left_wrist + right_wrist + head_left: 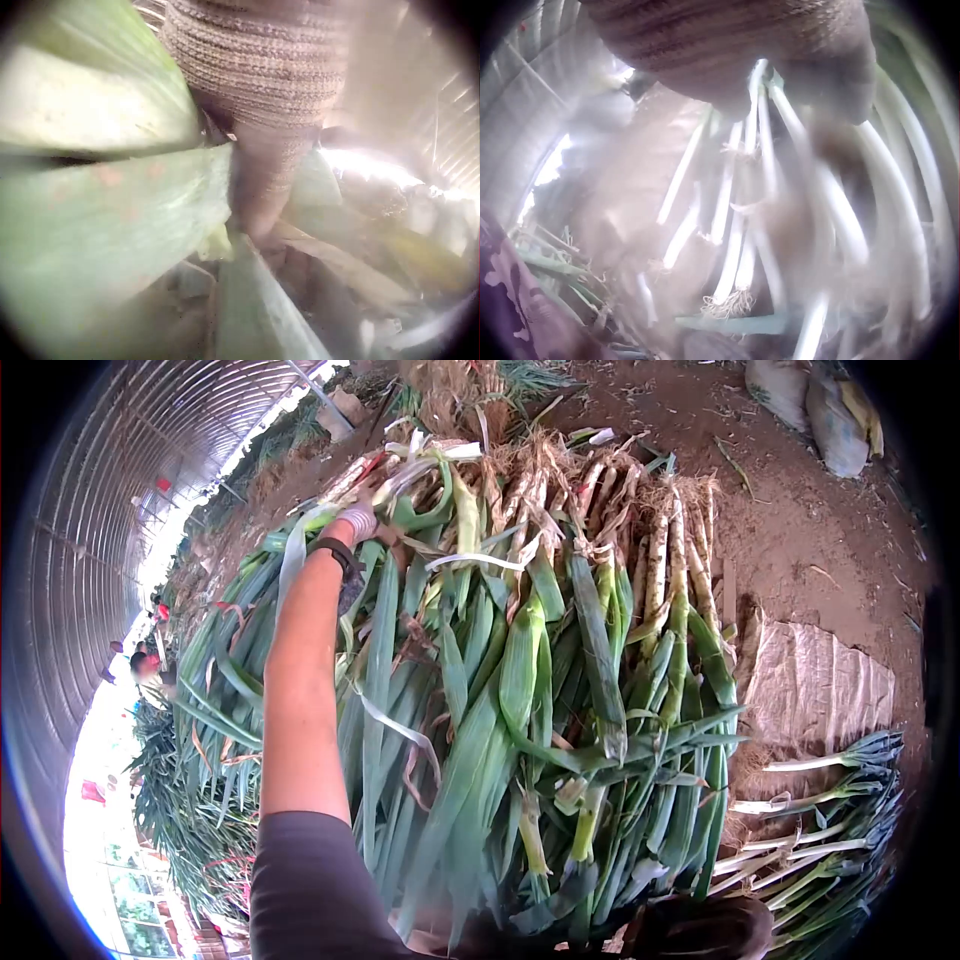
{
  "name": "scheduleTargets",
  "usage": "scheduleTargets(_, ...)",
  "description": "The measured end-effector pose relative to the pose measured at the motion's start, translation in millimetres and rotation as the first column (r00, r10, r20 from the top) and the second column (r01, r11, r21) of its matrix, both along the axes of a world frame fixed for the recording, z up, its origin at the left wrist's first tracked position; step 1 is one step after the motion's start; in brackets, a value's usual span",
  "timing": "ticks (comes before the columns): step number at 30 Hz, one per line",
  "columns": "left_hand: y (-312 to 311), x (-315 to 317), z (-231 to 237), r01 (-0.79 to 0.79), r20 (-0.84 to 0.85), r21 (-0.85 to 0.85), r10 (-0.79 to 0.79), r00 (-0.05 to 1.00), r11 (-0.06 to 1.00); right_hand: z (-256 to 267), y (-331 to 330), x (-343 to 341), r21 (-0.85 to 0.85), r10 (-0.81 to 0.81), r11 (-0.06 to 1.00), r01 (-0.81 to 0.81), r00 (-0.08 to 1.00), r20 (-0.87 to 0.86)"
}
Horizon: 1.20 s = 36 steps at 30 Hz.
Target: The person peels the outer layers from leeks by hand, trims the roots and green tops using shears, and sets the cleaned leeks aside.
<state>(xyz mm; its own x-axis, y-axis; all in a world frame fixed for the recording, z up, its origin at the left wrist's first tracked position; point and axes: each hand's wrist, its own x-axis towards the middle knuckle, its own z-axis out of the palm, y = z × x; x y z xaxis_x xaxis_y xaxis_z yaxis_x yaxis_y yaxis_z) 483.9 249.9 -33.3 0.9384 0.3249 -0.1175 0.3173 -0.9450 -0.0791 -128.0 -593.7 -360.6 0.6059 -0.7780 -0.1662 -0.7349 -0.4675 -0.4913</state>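
Note:
A large heap of leeks (520, 670) has green leaves toward the person and pale stalks toward the far side. My left hand (358, 522), in a knitted glove, reaches to the heap's upper left. In the left wrist view, the gloved left hand (259, 82) grips among broad leaves (112, 217), with a finger bent down past their edge. The right wrist view shows the gloved right hand (742, 52) over several thin white-stemmed leeks (731, 255) with roots; its fingers are hidden, so a hold on them cannot be told. It cannot be made out in the head view.
Thin leeks (830, 860) lie in a row at lower right, beside a woven sheet (820, 685). Filled sacks (835, 420) stand at the upper right on bare soil (800, 540). More leafy plants (190, 810) lie left, below the curved tunnel wall (90, 560).

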Motion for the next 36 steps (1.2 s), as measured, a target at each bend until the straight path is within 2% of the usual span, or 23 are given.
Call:
scheduleTargets(2,3,12,-8,0.0,-0.032,0.002,0.0,0.999,1.0,-2,9,8,0.018,-0.009,1.0,0.009,1.0,0.008)
scheduleTargets(4,29,45,-22,0.139,-0.351,0.239,-0.048,0.935,0.961,-4,17,16,0.043,-0.014,0.999,0.014,1.0,0.012)
scheduleTargets(7,6,44,-39,0.172,-0.049,0.154,-0.166,0.985,0.973,-10,24,22,0.079,-0.026,0.997,0.025,1.0,0.014)
scheduleTargets(8,-31,22,-33,0.264,-0.115,0.343,-0.238,0.964,0.901,-12,24,24,0.088,-0.027,0.996,0.026,0.999,0.019)
scheduleTargets(10,-39,28,-51,0.258,-0.017,0.075,-0.258,0.966,0.963,-11,26,25,0.104,-0.03,0.994,0.027,0.999,0.028)
scheduleTargets(11,-76,2,-22,0.184,-0.071,-0.218,-0.204,0.976,0.958,-12,26,25,0.112,-0.034,0.993,0.03,0.999,0.033)
scheduleTargets(12,-105,-18,-17,0.057,-0.087,-0.508,-0.117,0.989,0.859,-12,25,25,0.119,-0.037,0.992,0.032,0.999,0.039)
scheduleTargets(13,-135,-37,-12,-0.09,-0.131,-0.733,-0.009,0.991,0.675,-13,26,25,0.129,-0.036,0.991,0.03,0.998,0.043)
scheduleTargets(15,-195,-73,-7,0.193,-0.091,-0.566,-0.293,0.952,0.802,-15,28,24,0.151,-0.045,0.988,0.036,0.997,0.055)
scheduleTargets(16,-236,-113,12,0.641,-0.249,-0.074,-0.636,0.73,0.764,-16,29,24,0.162,-0.051,0.986,0.04,0.997,0.064)
scheduleTargets(18,-262,-152,-15,0.734,-0.139,0.085,-0.722,0.678,0.674,-16,29,24,0.179,-0.053,0.983,0.039,0.996,0.075)
scheduleTargets(20,-285,-177,13,0.756,-0.298,-0.13,-0.752,0.588,0.642,-15,30,18,0.2,-0.065,0.979,0.046,0.994,0.09)
scheduleTargets(22,-298,-204,15,0.849,-0.358,-0.226,-0.851,0.385,0.479,-14,30,16,0.215,-0.074,0.975,0.051,0.992,0.1)
scheduleTargets(23,-313,-221,29,0.826,-0.471,-0.238,-0.805,0.361,0.51,-13,31,14,0.227,-0.077,0.973,0.051,0.992,0.104)
scheduleTargets(24,-314,-225,19,0.84,-0.487,-0.213,-0.8,0.352,0.499,-13,33,13,0.235,-0.078,0.971,0.051,0.991,0.106)
scheduleTargets(26,-298,-210,19,0.845,-0.23,-0.216,-0.867,0.443,0.489,-14,34,11,0.252,-0.088,0.966,0.058,0.99,0.109)
scheduleTargets(27,-281,-181,-2,0.835,-0.03,-0.185,-0.852,0.522,0.518,-15,36,8,0.26,-0.096,0.964,0.065,0.989,0.11)
scheduleTargets(28,-274,-158,-1,0.671,0.024,-0.371,-0.716,0.698,0.642,-15,36,7,0.263,-0.1,0.962,0.067,0.989,0.113)
scheduleTargets(30,-262,-122,12,0.825,-0.121,0.192,-0.821,0.557,0.532,-14,37,6,0.267,-0.1,0.961,0.066,0.989,0.113)
scheduleTargets(31,-270,-114,23,0.729,-0.323,0.102,-0.671,0.667,0.676,-14,38,4,0.271,-0.099,0.96,0.067,0.989,0.108)
scheduleTargets(32,-250,-77,-7,0.723,-0.365,0.053,-0.66,0.656,0.689,-14,38,4,0.271,-0.106,0.96,0.072,0.988,0.111)
scheduleTargets(35,-259,-44,-17,0.724,-0.412,0.164,-0.621,0.667,0.67,-14,40,0,0.273,-0.119,0.958,0.086,0.987,0.107)
scheduleTargets(36,-264,-39,-23,0.683,-0.352,0.144,-0.608,0.712,0.716,-15,41,0,0.277,-0.121,0.957,0.087,0.987,0.105)
